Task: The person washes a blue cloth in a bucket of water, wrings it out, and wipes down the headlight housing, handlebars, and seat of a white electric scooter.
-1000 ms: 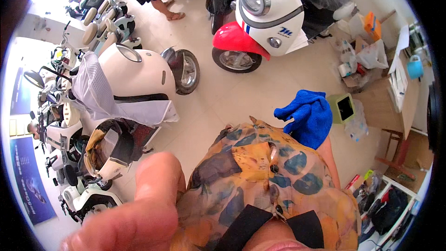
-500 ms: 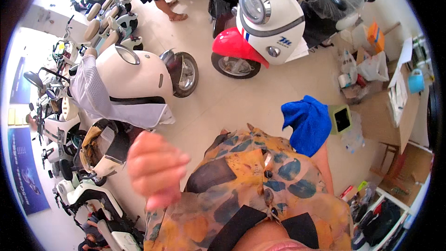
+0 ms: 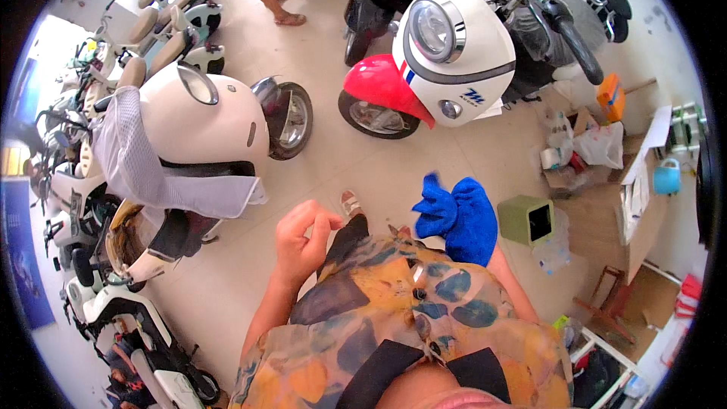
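A bright blue cloth (image 3: 469, 220) hangs bunched in front of my right side. It is draped over my right hand and hides the fingers; only the wrist and forearm (image 3: 513, 284) show below it. The cloth bunches as if gripped, with one end sticking up at its left. My left hand (image 3: 303, 241) is raised in front of my body, fingers curled into a loose fist with nothing visible in them. Both hands are apart. Ahead stands a white scooter (image 3: 462, 53) with a red front fender (image 3: 372, 79); neither hand touches it.
A cream scooter (image 3: 198, 125) with a grey cover (image 3: 125, 140) stands at left, before a row of several scooters. At right are a green bin (image 3: 522, 220), plastic bags (image 3: 602, 144), a desk (image 3: 579, 220) and a wooden stool (image 3: 606, 307). Another person's legs (image 3: 276, 4) show at the far side.
My left hand has moved right and farther from my body, still curled. The blue cloth has shifted left and lower, and its shape is more bunched. The view has turned slightly.
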`<state>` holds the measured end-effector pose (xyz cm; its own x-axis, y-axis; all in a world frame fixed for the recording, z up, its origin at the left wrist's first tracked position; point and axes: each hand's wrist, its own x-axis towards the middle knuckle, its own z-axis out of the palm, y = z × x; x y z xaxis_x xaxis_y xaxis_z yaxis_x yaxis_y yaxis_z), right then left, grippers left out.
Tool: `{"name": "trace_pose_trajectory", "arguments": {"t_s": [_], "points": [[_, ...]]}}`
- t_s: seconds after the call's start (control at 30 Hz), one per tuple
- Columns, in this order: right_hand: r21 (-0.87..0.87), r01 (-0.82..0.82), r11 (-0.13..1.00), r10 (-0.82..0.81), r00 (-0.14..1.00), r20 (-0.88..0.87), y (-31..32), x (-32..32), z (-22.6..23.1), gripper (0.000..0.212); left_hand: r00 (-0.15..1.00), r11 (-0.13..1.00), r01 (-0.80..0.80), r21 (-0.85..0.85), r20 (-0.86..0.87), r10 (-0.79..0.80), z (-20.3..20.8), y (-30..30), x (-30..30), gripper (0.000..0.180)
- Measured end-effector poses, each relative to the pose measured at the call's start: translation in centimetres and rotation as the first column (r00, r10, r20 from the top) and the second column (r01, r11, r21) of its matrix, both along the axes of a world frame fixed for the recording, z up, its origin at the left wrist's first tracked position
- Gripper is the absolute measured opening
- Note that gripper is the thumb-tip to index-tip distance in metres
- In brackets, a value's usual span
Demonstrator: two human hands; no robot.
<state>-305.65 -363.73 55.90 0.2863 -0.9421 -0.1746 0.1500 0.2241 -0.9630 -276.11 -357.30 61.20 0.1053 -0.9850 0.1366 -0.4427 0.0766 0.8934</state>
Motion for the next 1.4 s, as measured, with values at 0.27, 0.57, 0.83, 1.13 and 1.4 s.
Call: {"name": "trace_pose_trajectory", "arguments": {"t_s": [0.27, 0.57, 0.83, 1.13, 1.4], "points": [[0.495, -0.005, 0.869, -0.218, 0.894, 0.392, -4.0, 2.6, -0.3, 0.037, 0.993, 0.998, 0.059, 0.022, -0.105, -0.057, -1.5, -6.2, 5.0, 0.022], [0.257, 0.279, 0.925, -0.373, 0.788, 0.489, -11.0, 8.7, 2.0, 0.046, 0.994, 1.0, -0.021, 0.018, -0.107, 0.023, -2.9, -9.1, 13.3, 0.016], [-0.902, -0.103, 0.419, -0.84, 0.334, -0.428, -27.9, 6.3, 1.0, 0.038, 0.941, 0.954, -0.278, 0.108, -0.171, 0.294, -5.8, -7.4, 17.4, 0.021], [-0.192, -0.407, 0.893, -0.349, -0.358, -0.866, -47.3, 11.0, -1.4, 0.066, 0.781, 0.802, -0.527, 0.282, -0.212, 0.588, -7.3, -8.5, 17.5, 0.023], [0.555, -0.61, 0.566, -0.128, -0.73, -0.671, -59.1, 16.6, -7.9, 0.076, 0.612, 0.639, -0.635, 0.434, -0.222, 0.759, -10.9, -12.2, 16.6, 0.025]]}}
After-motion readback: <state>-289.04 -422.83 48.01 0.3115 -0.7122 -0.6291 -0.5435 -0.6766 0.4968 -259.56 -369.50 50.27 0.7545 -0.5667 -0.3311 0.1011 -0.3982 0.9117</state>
